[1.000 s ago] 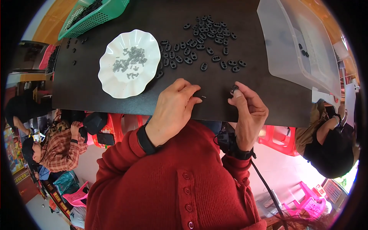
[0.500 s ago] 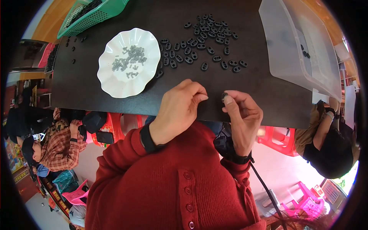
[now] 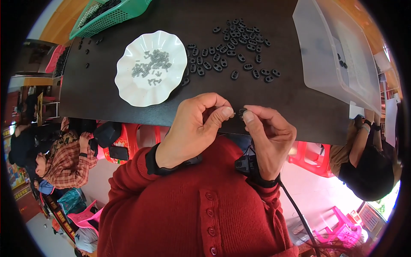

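My left hand (image 3: 195,128) is curled at the near edge of the dark table (image 3: 274,96), thumb pressed against forefinger; whatever sits in that pinch is too small for me to make out, perhaps a tiny metal piece. My right hand (image 3: 267,137) faces it, thumb and forefinger closed on a small black plastic toggle (image 3: 242,112), the other fingers folded loosely beneath. The two pinches almost meet, just apart. Beyond my hands lies a scatter of black toggles (image 3: 233,53) across the middle of the table, and left of them a white scalloped plate (image 3: 147,68) holding a little heap of small grey metal springs (image 3: 152,66). A green mesh basket (image 3: 109,17) sits at the far left corner, and a translucent plastic bin (image 3: 338,55) stands to the right.
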`<state>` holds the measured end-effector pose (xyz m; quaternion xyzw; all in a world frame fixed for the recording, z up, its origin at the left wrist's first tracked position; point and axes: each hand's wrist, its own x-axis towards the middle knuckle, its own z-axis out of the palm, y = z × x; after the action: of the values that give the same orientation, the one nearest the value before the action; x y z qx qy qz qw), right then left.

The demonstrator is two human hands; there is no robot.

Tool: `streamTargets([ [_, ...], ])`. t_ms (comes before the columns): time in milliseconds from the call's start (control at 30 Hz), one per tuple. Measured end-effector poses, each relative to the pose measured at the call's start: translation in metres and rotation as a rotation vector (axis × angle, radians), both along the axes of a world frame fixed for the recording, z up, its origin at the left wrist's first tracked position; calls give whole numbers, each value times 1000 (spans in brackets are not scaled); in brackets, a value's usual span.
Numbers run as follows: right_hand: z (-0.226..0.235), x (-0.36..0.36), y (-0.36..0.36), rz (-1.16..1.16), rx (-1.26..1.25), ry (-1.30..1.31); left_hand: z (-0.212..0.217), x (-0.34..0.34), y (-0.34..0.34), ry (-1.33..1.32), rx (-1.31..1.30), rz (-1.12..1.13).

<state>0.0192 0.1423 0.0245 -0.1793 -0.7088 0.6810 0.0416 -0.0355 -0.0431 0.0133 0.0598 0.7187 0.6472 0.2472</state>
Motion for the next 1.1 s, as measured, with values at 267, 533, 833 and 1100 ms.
streamTargets([
  [267, -3, 3, -5, 15, -1, 3, -7, 5, -1, -31, 6, 15],
  [533, -6, 4, -15, -11, 166, 98, -11, 10, 0, -30, 11, 64],
  [833, -8, 5, -17, -11, 160, 88, -15, 12, 1, -13, 11, 84],
  [1100, -5, 4, -14, -23, 112, 55, -20, 11, 1, -102, 124, 66],
])
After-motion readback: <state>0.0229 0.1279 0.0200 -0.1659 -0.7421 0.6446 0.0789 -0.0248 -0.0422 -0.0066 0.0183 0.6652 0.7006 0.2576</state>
